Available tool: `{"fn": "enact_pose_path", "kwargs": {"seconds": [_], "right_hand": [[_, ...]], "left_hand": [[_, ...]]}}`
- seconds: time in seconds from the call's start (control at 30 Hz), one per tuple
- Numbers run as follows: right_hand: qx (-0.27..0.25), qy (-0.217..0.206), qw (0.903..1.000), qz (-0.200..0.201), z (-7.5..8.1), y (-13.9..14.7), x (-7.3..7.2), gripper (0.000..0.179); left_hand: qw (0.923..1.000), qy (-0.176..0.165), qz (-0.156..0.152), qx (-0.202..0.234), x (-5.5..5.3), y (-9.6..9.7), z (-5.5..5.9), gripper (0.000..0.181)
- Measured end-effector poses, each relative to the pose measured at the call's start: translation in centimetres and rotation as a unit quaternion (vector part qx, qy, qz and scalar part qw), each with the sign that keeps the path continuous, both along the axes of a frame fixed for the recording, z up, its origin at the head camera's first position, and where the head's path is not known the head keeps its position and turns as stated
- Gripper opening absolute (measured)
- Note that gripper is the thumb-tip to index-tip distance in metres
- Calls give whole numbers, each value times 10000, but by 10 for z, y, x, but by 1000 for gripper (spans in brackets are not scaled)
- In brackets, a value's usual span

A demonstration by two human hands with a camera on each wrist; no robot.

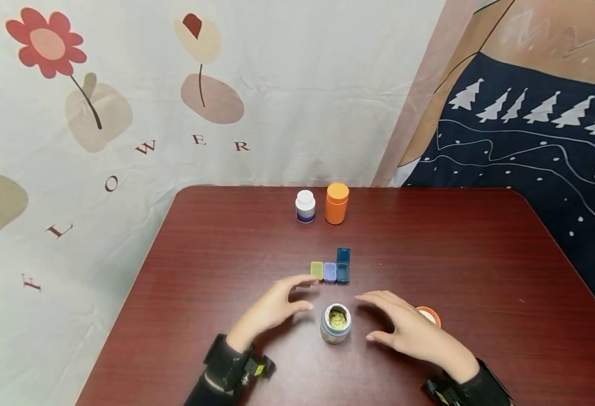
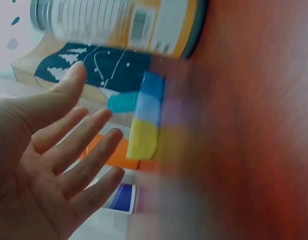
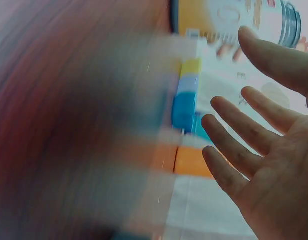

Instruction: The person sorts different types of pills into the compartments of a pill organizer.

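Observation:
An uncapped pill bottle stands upright on the table, pale yellow-green pieces visible through its mouth. To its left, my left hand hovers with spread, relaxed fingers; it holds nothing. On the other side, my right hand is likewise spread and holds nothing. Both hands are apart from the bottle. Just beyond it lies a small pill organizer with green, purple and blue compartments. Its blue lid is raised, while the green and purple ones look closed. Partly hidden behind my right hand is an orange-rimmed cap, white inside.
Toward the table's far edge stand a white bottle with a dark blue band and an orange bottle, both capped. Behind the dark red wooden table hangs a flower-printed cloth.

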State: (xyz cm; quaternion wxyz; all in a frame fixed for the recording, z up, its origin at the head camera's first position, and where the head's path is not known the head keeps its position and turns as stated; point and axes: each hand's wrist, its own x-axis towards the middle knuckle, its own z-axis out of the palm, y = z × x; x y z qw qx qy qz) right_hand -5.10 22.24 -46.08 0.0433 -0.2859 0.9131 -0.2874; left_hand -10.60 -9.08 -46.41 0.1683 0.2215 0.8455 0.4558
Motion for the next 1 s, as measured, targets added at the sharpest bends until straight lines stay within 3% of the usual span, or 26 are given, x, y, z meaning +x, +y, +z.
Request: {"fn": "enact_pose_path", "kwargs": {"seconds": [0.2, 0.4, 0.43, 0.67, 0.83, 1.0], "right_hand": [[-311, -653, 9970, 260, -1, -21, -7, 69], [-579, -1017, 9925, 349, -6, -34, -10, 77], [-590, -1014, 9925, 357, -7, -35, -10, 77], [-918, -1221, 9872, 458, -13, -39, -12, 67], [-1251, -1460, 9802, 482, -16, -40, -12, 60], [-1476, -1599, 9749, 472, -18, -42, -11, 59]], "left_hand": [[9985, 355, 420, -50, -25, 5, 3, 50], [9976, 450, 348, -384, -44, 15, -3, 55], [9972, 493, 305, -475, -48, 17, -6, 55], [9893, 918, 118, -1126, -77, 22, -60, 58], [9847, 990, 90, -1434, -86, 30, -72, 54], [9832, 1029, -3, -1510, -82, 38, -65, 53]]}}
